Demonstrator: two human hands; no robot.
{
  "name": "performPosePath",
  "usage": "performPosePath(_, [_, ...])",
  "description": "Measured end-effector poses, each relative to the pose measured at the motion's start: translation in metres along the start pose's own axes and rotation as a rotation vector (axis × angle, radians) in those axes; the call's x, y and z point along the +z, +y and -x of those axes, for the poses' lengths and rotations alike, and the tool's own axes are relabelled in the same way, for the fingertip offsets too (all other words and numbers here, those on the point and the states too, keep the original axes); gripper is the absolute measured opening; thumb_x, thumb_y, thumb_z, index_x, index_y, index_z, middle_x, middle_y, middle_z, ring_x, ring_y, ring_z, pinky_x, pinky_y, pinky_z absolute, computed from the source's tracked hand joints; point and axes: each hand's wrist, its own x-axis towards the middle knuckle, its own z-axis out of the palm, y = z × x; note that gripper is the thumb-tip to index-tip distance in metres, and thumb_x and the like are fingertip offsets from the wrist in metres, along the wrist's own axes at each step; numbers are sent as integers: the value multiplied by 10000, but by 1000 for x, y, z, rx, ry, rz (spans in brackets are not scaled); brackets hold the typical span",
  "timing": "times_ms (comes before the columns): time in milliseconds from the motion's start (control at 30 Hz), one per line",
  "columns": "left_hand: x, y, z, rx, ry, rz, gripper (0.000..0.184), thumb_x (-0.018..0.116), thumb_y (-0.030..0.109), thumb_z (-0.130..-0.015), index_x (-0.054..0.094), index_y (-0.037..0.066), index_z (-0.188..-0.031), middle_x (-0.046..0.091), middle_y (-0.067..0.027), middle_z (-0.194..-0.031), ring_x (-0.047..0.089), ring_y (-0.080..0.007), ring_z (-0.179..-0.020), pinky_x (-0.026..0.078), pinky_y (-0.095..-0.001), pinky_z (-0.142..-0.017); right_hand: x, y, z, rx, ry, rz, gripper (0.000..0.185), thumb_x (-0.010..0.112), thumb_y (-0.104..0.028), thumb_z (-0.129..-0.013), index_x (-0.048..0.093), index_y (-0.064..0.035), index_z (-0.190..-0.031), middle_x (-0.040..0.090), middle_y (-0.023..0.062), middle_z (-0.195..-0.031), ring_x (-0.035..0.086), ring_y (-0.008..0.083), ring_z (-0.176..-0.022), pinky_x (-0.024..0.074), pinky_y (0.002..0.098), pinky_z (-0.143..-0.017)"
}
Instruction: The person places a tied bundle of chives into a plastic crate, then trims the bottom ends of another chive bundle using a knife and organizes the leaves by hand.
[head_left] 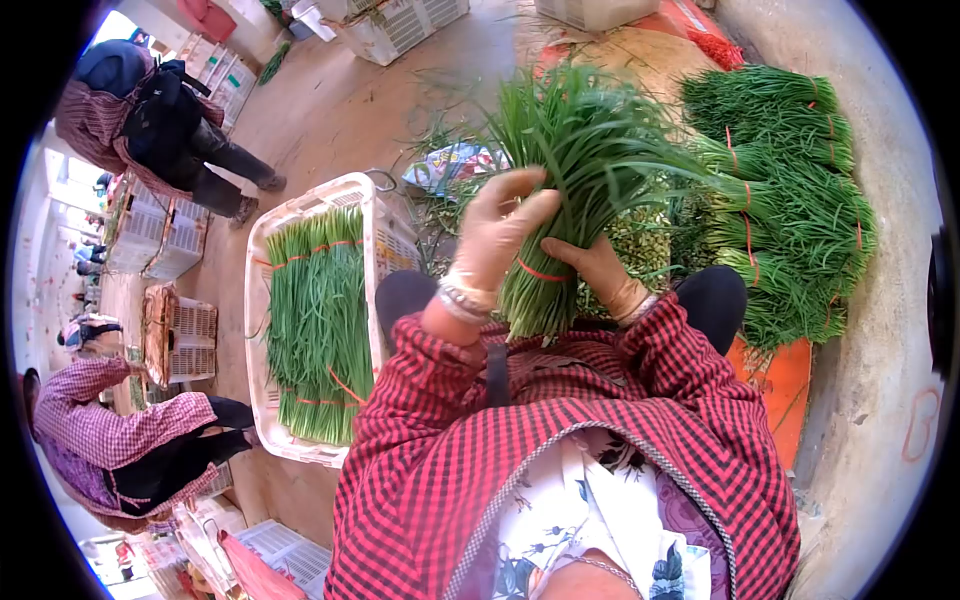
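A thick bundle of long green stalks (590,165) stands in front of my chest, a red band (542,271) around its lower part. My right hand (592,272) grips the bundle low on its right side, thumb across the stalks. On the bundle's left side is my left hand (508,225), its gloved fingers spread and bent beside the leaves. Left of my knees, a white crate (258,330) holds banded green bundles (318,320). More banded bundles (780,200) are piled to my right.
Loose stalks and a printed plastic bag (452,168) lie on the floor ahead. A person (165,120) stands at the upper left; another person (150,430) sits at the lower left. Stacked crates (160,228) stand at the left. A wall (900,300) runs along the right.
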Motion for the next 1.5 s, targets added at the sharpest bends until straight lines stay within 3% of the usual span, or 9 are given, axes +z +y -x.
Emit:
performPosePath(100, [-36,-28,2,-339,-66,51,248,702,224,-884,727,-22,-910,695,-50,-880,632,-109,-879,468,-280,-865,-15,-12,8,120,-7,-80,493,761,-207,-806,589,-6,-1222,650,76,-1153,610,185,-1037,478,333,-925])
performPosePath(267, [-22,-58,7,-551,-224,424,470,637,353,-914,584,-8,-1211,657,-90,-1116,648,-158,-921,508,-297,-821,-3,-23,5,85,-179,-30,508,766,-228,-799,597,-26,-1233,647,77,-1170,606,171,-1046,484,336,-919])
performPosePath(367, [-14,-57,-8,-442,-133,616,434,648,328,-908,600,3,-1192,670,-81,-1074,656,-181,-917,521,-304,-808,6,-18,1,-102,-240,325,496,772,-196,-792,604,-23,-1225,652,73,-1164,607,164,-1041,485,330,-914])
performPosePath(533, [0,-53,-13,-88,99,-47,338,688,242,-893,640,2,-1125,692,-55,-1033,644,-159,-910,499,-296,-798,12,-57,-19,-91,-22,-158,429,764,-159,-819,593,-1,-1178,656,57,-1082,603,141,-960,490,295,-862])
performPosePath(633, [7,-47,-12,-35,148,88,323,695,246,-890,649,21,-1116,695,-40,-1006,621,-126,-894,484,-287,-797,-8,-53,-32,-50,123,-308,332,733,-86,-826,617,10,-1121,658,56,-1061,620,168,-930,492,292,-842])
performPosePath(767, [-23,-26,-11,-426,253,679,358,611,264,-938,610,0,-1180,681,-123,-1075,680,-273,-902,573,-405,-786,-39,-51,-22,-40,184,-81,290,720,-70,-834,630,2,-1101,657,59,-1056,624,180,-925,494,307,-836])
performPosePath(967, [-32,-51,-2,-486,280,846,389,672,258,-896,594,-54,-1116,669,-143,-1000,677,-253,-809,578,-374,-705,-58,-18,-6,63,213,-467,240,690,-130,-887,636,-37,-1102,656,44,-1069,624,180,-974,489,327,-856])
performPosePath(1267, [-31,-51,6,-357,425,446,359,666,213,-899,597,-39,-1144,673,-153,-1025,681,-255,-875,581,-383,-754,-101,-42,-12,-6,546,-326,200,637,-193,-927,668,-61,-1074,669,67,-1045,629,180,-988,512,313,-849])
performPosePath(1500, [-25,-45,11,-353,396,413,533,718,280,-868,534,-91,-1205,611,-144,-1136,614,-218,-948,516,-330,-831,-98,-102,-4,-465,594,141,136,651,-108,-896,692,-87,-1024,688,50,-1000,634,161,-961,490,285,-882])
